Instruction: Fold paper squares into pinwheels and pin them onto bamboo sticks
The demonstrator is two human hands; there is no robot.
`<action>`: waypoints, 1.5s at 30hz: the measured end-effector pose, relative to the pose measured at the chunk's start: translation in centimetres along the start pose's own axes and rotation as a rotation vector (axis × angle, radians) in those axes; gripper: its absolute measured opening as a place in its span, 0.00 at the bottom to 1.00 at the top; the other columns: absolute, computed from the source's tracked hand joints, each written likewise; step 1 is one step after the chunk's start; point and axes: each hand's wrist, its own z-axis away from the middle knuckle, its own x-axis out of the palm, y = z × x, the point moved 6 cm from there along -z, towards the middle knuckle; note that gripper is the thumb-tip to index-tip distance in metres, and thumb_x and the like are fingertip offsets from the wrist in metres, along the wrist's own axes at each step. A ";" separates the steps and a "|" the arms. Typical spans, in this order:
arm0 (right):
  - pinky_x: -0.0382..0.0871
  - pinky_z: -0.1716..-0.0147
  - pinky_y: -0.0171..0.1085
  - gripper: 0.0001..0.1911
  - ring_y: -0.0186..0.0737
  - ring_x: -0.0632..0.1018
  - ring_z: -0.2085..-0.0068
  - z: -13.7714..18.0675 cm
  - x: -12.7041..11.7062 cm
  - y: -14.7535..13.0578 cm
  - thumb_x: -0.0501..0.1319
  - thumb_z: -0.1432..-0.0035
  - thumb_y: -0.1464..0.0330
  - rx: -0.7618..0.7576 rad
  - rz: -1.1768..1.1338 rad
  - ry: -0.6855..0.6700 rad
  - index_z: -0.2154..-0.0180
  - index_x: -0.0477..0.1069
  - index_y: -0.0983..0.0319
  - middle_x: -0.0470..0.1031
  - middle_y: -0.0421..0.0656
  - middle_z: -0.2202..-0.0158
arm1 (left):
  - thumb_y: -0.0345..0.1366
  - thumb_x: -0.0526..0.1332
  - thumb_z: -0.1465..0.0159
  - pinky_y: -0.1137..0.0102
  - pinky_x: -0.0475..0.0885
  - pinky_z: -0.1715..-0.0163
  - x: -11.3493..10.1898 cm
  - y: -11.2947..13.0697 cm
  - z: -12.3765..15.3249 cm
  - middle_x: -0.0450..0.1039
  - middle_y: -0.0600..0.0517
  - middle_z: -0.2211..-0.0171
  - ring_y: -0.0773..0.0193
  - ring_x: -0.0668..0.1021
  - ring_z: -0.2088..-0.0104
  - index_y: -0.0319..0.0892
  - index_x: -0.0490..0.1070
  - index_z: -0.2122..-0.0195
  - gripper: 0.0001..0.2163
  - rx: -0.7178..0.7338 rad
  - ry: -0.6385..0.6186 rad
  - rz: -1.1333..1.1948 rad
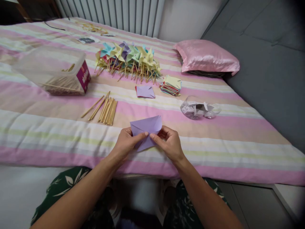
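Observation:
A purple square of paper [145,125] with slits cut in from its corners is held up just above the bed's front edge. My left hand [127,141] pinches its left side, the thumb lying near the sheet's middle. On the other side my right hand [170,141] grips it too, and the two thumb tips almost meet. The fingers behind the paper are partly hidden. Beyond it lie a small stack of purple and red paper squares [145,92] and a taller multicoloured stack [171,85]. Short wooden sticks [108,110] lie to the left.
Finished paper pinwheels [133,57] are heaped at the back. A clear plastic box [62,76] of sticks stands left. Clear bowls [194,108] with small white pieces sit right, before a pink pillow [207,57]. Everything rests on a striped bedsheet [226,133].

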 end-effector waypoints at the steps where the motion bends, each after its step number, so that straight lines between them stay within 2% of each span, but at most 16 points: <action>1: 0.69 0.68 0.36 0.12 0.37 0.74 0.69 0.0 0.0 0.2 0.63 0.50 0.61 0.010 0.005 -0.002 0.68 0.69 0.63 0.74 0.44 0.71 | 0.36 0.69 0.53 0.72 0.69 0.67 0.0 0.0 0.0 0.78 0.51 0.71 0.65 0.76 0.70 0.39 0.77 0.69 0.11 0.006 -0.003 -0.009; 8: 0.68 0.72 0.35 0.12 0.36 0.73 0.71 0.1 -0.2 0.9 0.63 0.51 0.60 0.095 -0.060 0.023 0.70 0.70 0.63 0.72 0.42 0.73 | 0.38 0.68 0.51 0.72 0.69 0.68 0.5 0.0 0.2 0.78 0.52 0.72 0.64 0.76 0.71 0.40 0.78 0.70 0.09 0.018 -0.088 -0.103; 14: 0.67 0.74 0.34 0.10 0.36 0.73 0.74 0.0 -0.7 0.9 0.65 0.55 0.63 0.214 -0.201 0.008 0.73 0.71 0.63 0.73 0.41 0.76 | 0.37 0.69 0.52 0.71 0.69 0.66 0.8 0.4 0.4 0.77 0.51 0.72 0.63 0.76 0.70 0.40 0.77 0.67 0.12 -0.024 -0.152 -0.082; 19: 0.69 0.71 0.35 0.11 0.38 0.75 0.71 0.0 -0.8 0.9 0.65 0.56 0.63 0.299 -0.198 -0.121 0.70 0.74 0.63 0.76 0.43 0.71 | 0.42 0.66 0.49 0.73 0.67 0.73 0.9 0.9 0.6 0.75 0.50 0.75 0.65 0.75 0.75 0.38 0.76 0.71 0.11 -0.072 -0.191 -0.065; 22: 0.69 0.70 0.35 0.12 0.38 0.76 0.70 0.1 -0.7 1.0 0.65 0.56 0.63 0.297 -0.166 -0.173 0.69 0.74 0.64 0.77 0.43 0.70 | 0.41 0.67 0.51 0.74 0.66 0.74 0.7 0.8 0.6 0.76 0.50 0.75 0.65 0.74 0.76 0.38 0.76 0.72 0.11 -0.095 -0.154 -0.094; 29: 0.68 0.72 0.33 0.10 0.36 0.75 0.72 0.1 -0.5 0.8 0.64 0.55 0.64 0.250 -0.125 -0.199 0.69 0.74 0.64 0.76 0.42 0.71 | 0.37 0.71 0.59 0.75 0.63 0.80 0.1 -0.1 0.4 0.74 0.51 0.80 0.67 0.72 0.80 0.36 0.76 0.78 0.11 -0.138 -0.080 -0.264; 45: 0.67 0.74 0.34 0.10 0.36 0.74 0.73 0.1 -0.4 0.9 0.64 0.53 0.64 0.218 -0.052 -0.191 0.70 0.74 0.64 0.75 0.42 0.73 | 0.36 0.70 0.57 0.75 0.64 0.80 0.1 -0.6 0.4 0.75 0.51 0.80 0.67 0.72 0.80 0.36 0.76 0.79 0.09 -0.159 -0.095 -0.283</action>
